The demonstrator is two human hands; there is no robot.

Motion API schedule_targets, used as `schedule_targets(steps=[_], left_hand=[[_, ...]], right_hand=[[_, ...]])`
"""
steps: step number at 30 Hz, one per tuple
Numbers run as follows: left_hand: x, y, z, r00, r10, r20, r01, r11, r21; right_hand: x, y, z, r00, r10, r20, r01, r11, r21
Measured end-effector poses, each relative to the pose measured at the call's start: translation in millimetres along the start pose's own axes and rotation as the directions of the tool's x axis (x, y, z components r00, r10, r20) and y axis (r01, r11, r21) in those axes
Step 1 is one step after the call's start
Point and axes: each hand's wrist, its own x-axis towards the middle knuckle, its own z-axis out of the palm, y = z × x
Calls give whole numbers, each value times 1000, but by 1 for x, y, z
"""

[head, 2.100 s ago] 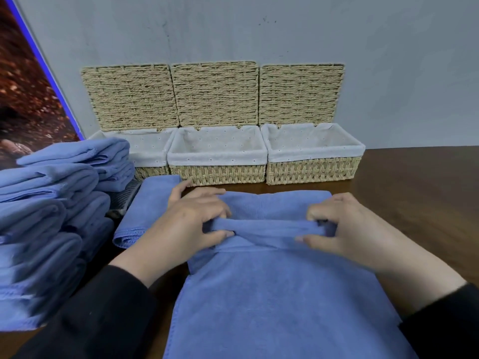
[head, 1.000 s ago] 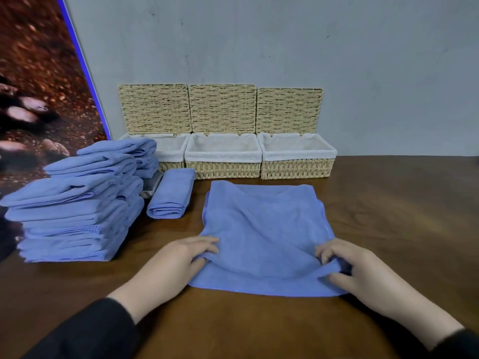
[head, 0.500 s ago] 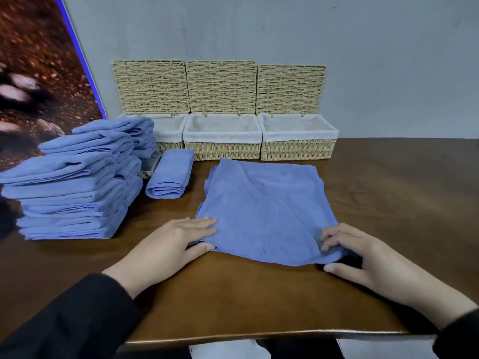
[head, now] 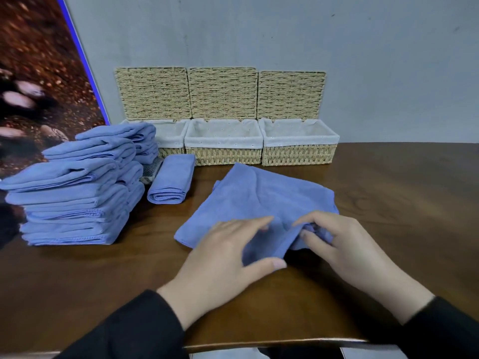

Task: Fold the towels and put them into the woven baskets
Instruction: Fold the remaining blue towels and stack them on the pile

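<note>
Head view. The blue towel (head: 259, 203) lies partly folded on the brown wooden surface (head: 388, 203), in front of the middle basket (head: 224, 151) and right basket (head: 298, 151). It sits askew: its long axis runs from the far corner near the middle basket down toward the near right corner, and the left edge slants from far right to near left. The cloth is plain blue, soft pile, with a diagonal crease across the upper layer and a bunched, lifted near edge.

Left hand (head: 228, 255): fingers spread and nearly straight, lying on the near part of the towel, thumb (head: 269, 264) at its near edge. Whether the thumb pinches cloth, I cannot tell.

Right hand (head: 342, 244): fingers curled, pinching a raised fold of the near right corner between thumb and fingertips.

A rolled towel (head: 171, 181) lies just beside the left basket (head: 171, 141), its open end facing the viewer. A tall stack of towels (head: 77, 190) stands at the left, partly covering that basket.

Three woven baskets with white liners stand in a row touching one another, lids (head: 223, 93) upright against a grey wall (head: 285, 35). A brown patterned panel (head: 39, 73) with a blue edge fills the left. Black sleeves (head: 129, 327) cover both forearms.
</note>
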Motion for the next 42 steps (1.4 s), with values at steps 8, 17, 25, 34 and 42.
schedule_targets(steps=[8,17,25,34,42], left_hand=[[5,6,-7,955,-281,-93,205,855,-475],[0,-9,-22,899,-370,-233,211,833,-511],[-7,-42,-49,835,-424,-351,155,792,-590],[-7,-52,-87,799,-437,-413,90,766,-636],[-7,-48,-112,844,-341,-414,62,828,-557]], right_hand=[[14,-18,21,996,-25,84,20,998,65],[16,-11,26,982,-55,179,33,992,125],[7,39,12,998,69,-13,-70,983,-168],[16,7,-25,978,184,99,-198,967,158],[33,-28,-39,938,235,-256,-228,972,55]])
